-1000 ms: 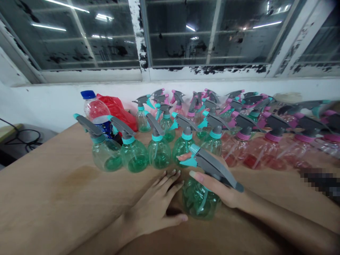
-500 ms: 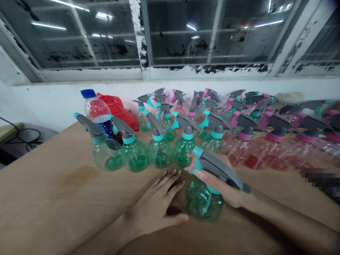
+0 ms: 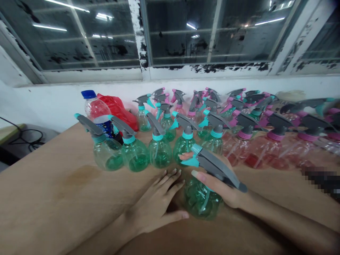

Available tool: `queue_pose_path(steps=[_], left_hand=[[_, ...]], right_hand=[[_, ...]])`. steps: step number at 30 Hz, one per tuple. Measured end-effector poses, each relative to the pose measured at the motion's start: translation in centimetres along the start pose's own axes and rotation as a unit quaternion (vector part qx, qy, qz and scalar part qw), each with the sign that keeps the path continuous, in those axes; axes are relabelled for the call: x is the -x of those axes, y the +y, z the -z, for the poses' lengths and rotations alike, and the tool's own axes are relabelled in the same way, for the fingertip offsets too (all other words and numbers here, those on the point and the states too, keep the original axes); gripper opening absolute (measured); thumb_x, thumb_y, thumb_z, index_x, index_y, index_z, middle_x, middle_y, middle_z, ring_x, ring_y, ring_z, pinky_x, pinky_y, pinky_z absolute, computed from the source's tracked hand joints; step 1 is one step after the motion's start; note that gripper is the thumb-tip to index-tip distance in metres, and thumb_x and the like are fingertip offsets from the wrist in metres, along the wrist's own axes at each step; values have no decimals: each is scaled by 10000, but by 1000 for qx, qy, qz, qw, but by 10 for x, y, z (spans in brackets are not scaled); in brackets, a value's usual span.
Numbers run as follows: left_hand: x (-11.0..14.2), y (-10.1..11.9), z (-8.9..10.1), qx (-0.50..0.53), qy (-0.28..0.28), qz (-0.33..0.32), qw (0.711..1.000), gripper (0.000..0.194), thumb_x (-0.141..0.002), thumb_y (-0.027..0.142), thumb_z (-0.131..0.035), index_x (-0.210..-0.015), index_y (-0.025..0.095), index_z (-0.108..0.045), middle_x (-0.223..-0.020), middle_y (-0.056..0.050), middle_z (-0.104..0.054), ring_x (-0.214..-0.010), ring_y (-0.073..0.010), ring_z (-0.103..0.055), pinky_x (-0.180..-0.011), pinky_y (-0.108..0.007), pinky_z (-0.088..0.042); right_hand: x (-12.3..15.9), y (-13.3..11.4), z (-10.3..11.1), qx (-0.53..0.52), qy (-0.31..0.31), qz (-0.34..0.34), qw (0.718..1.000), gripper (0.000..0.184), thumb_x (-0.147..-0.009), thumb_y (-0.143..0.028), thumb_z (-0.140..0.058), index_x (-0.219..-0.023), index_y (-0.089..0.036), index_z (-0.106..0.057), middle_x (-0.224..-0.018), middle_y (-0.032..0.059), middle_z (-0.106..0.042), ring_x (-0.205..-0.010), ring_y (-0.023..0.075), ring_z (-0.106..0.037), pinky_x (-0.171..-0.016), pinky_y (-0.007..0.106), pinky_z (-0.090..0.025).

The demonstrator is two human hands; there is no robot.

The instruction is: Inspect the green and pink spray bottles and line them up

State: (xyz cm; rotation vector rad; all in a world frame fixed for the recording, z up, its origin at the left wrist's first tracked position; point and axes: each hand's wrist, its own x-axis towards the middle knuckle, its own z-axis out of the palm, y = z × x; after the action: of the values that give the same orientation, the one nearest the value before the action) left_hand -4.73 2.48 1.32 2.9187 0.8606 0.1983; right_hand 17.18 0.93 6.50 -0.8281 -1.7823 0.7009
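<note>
My right hand (image 3: 215,180) is wrapped round the neck of a green spray bottle (image 3: 203,202) with a grey head and a turquoise trigger (image 3: 190,162). One finger reaches forward past the trigger, which stands away from the neck. The thumb lies along the near side below the head. Flat on the table (image 3: 79,209), fingers stretched out, my left hand (image 3: 156,203) rests beside the bottle and holds nothing. Just beyond the hands stands a row of green spray bottles, among them one (image 3: 160,152) with some green liquid at its bottom.
Pink spray bottles (image 3: 261,152) continue the row to the right, with several more behind. A blue-capped plastic bottle (image 3: 97,109) and a red plastic bag (image 3: 117,108) stand at the back left. A window (image 3: 183,35) is above the wall; black cables (image 3: 29,140) hang at far left.
The trigger under my right hand has swung outward from the neck, and the finger on it has stretched forward. The spray bottle has shifted slightly left. My left hand has stayed in place.
</note>
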Motion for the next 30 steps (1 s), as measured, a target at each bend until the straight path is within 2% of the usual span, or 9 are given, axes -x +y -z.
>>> queue_pose_path(steps=[8, 12, 15, 22, 25, 27, 30], left_hand=[[-1, 3, 4, -10, -28, 11, 1000, 744, -909, 675, -371, -1403, 119, -390, -1471, -155, -340, -1350, -331, -295, -1086, -512, -252], [-2, 3, 4, -6, -24, 9, 1000, 731, -911, 672, -372, -1407, 135, -382, -1482, -141, -325, -1357, -320, -285, -1092, -508, -240], [-2, 2, 4, -7, -21, 8, 1000, 732, -911, 671, -375, -1401, 129, -392, -1475, -149, -335, -1362, -317, -273, -1095, -503, -233], [-2, 3, 5, -8, -17, 6, 1000, 724, -902, 672, -399, -1396, 143, -403, -1469, -151, -347, -1360, -311, -282, -1097, -489, -226], [-2, 3, 5, -12, -17, 7, 1000, 734, -901, 676, -394, -1402, 140, -393, -1474, -151, -337, -1363, -309, -275, -1100, -492, -216], [-1, 4, 5, -14, -23, 7, 1000, 736, -904, 671, -394, -1405, 132, -387, -1476, -153, -332, -1367, -309, -266, -1102, -491, -209], [-1, 5, 5, -15, -31, 9, 999, 741, -907, 666, -395, -1406, 119, -383, -1484, -159, -314, -1373, -308, -250, -1103, -489, -210]], right_hand=[[0, 0, -1, 2, 0, 1, 1000, 307, -833, -300, -597, -1134, -267, -645, -775, 3, -608, -655, 158, -570, -645, 317, -492], [-1, -1, -1, 0, -1, 4, 1000, 316, -825, -294, -601, -1139, -280, -640, -839, 7, -640, -702, 168, -598, -686, 329, -505], [-1, -2, -1, -2, -4, 3, 1000, 293, -825, -292, -598, -1114, -284, -646, -796, 2, -623, -667, 166, -588, -659, 329, -504], [-2, 1, 2, 8, -31, -15, 999, 114, -857, -338, -556, -905, -258, -623, -742, -10, -576, -571, 137, -522, -585, 310, -457], [-1, 3, 3, 7, -32, -27, 999, 152, -875, -370, -530, -811, -246, -593, -645, -37, -506, -530, 121, -476, -573, 299, -433], [0, 2, 4, 4, -32, -31, 999, 145, -872, -373, -538, -823, -250, -597, -640, -40, -505, -532, 122, -475, -570, 297, -430], [0, 1, 2, -1, -30, -23, 999, 155, -839, -362, -584, -955, -267, -625, -732, -23, -585, -569, 138, -522, -575, 308, -448]])
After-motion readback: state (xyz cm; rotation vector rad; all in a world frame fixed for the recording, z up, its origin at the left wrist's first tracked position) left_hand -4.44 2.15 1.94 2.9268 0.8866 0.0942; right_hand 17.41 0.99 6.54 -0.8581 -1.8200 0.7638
